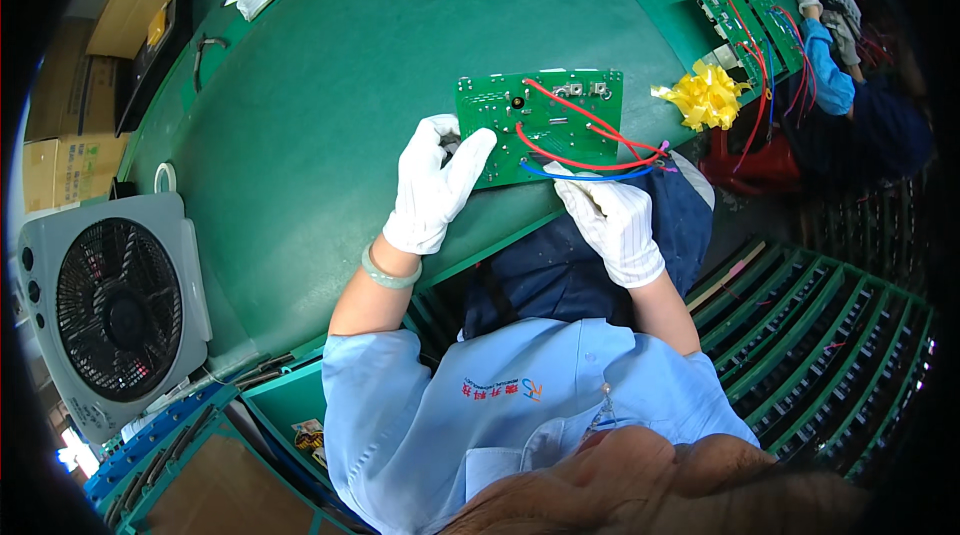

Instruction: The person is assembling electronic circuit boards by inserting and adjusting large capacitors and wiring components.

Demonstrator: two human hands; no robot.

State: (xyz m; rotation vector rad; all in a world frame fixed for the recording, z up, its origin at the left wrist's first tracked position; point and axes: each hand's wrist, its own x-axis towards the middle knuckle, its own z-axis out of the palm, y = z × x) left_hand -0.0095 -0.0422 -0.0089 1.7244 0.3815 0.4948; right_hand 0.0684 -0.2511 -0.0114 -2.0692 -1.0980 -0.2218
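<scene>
The left hand (435,180), in a white glove, points up from a bent arm, with its thumb leaning to the right; its grip pinches the lower left side of the green board (545,115), with the thumb on the front and the other fingers going behind; a pale green bracelet (391,277) sits on that wrist; the right hand (612,225), in a white glove too, points up and to the left, with its fingertips at the low edge of the board; I cannot tell if its grip pinches anything there; the board is in front of the person, by the near edge of the green worktop (320,115); red wires (575,107) and a blue wire (620,177) run over it and meet at its lower right; brown cardboard boxes (70,175) are stacked at the far left, and I cannot see what is in them; down at the lower left, a green bin (280,400) has some small yellow and red things (310,440) in it; a bunch of yellow ribbon (707,97) is to the right of the board.
</scene>
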